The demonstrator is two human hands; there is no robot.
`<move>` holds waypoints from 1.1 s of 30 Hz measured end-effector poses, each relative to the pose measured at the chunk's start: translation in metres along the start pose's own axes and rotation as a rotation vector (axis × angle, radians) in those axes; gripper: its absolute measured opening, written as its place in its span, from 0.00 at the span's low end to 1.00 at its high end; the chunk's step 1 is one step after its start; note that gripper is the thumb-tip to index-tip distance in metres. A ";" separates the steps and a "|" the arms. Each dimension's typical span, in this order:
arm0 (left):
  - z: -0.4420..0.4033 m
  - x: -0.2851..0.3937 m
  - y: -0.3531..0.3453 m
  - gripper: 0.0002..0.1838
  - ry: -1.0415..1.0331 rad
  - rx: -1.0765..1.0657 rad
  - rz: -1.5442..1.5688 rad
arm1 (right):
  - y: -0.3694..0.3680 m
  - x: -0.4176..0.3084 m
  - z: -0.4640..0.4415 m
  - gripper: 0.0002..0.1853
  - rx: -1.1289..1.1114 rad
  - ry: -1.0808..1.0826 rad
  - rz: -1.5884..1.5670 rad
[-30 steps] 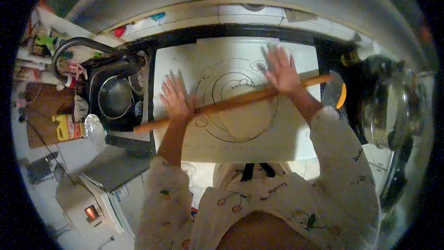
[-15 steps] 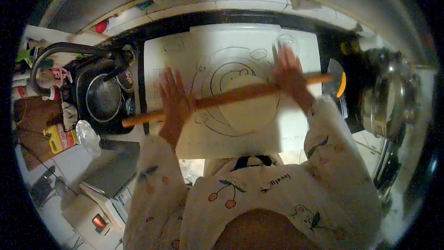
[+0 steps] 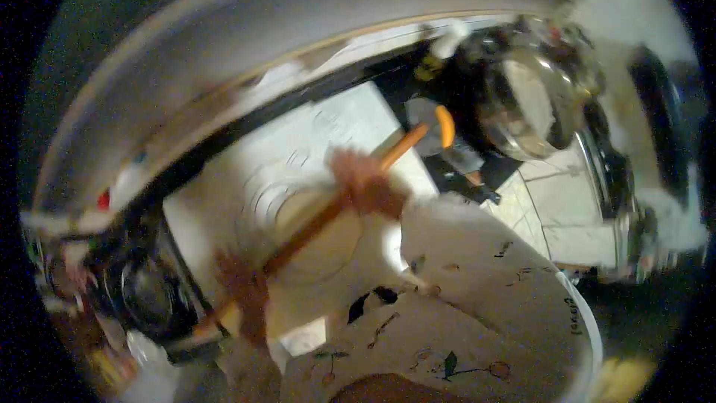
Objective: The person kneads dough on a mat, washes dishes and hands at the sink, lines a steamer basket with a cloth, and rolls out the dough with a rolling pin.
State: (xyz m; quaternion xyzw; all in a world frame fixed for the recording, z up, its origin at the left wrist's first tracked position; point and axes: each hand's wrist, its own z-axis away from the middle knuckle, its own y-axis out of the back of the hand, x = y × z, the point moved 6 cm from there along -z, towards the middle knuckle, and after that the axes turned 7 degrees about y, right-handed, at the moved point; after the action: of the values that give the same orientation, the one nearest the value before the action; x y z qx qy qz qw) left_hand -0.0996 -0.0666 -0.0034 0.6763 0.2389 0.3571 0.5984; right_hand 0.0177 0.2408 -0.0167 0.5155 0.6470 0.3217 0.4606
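A long wooden rolling pin [image 3: 307,240] lies slantwise across a round, pale, flat sheet of dough [image 3: 332,250]. The dough rests on a white mat [image 3: 362,108] printed with circles and small drawings. My left hand [image 3: 245,287] lies over the lower left part of the pin, its fingers blurred but apart. Toward the pin's upper right end, my right hand [image 3: 371,185] lies flat over it, also blurred. Neither hand visibly wraps around the wood. Both hands hide parts of the pin.
Right of the mat is a grey-bladed tool with an orange handle [image 3: 446,127]. Beyond it stands a shiny metal pot [image 3: 533,108]. A dark sink [image 3: 145,291] lies at the left. A long ledge [image 3: 298,52] curves across the back.
My view has swung to the right and tilted, so the mat now appears slanted and further left. Both hands remain on the rolling pin. More of the counter's right side shows.
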 end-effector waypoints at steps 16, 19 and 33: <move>0.015 0.095 0.013 0.26 -0.077 -0.128 0.022 | 0.022 -0.031 0.052 0.33 -0.113 -0.152 -0.024; 0.041 0.121 -0.003 0.24 -0.114 -0.197 0.035 | 0.004 -0.046 0.109 0.28 0.244 -0.019 0.273; 0.098 0.111 -0.014 0.17 -0.014 -0.207 0.165 | -0.069 -0.096 -0.017 0.23 -0.184 0.107 -0.192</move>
State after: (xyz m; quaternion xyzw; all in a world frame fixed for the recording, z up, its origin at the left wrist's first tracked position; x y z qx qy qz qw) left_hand 0.0467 -0.0436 0.0021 0.6308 0.1401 0.4229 0.6352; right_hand -0.0195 0.1315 -0.0470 0.3888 0.6848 0.3611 0.4994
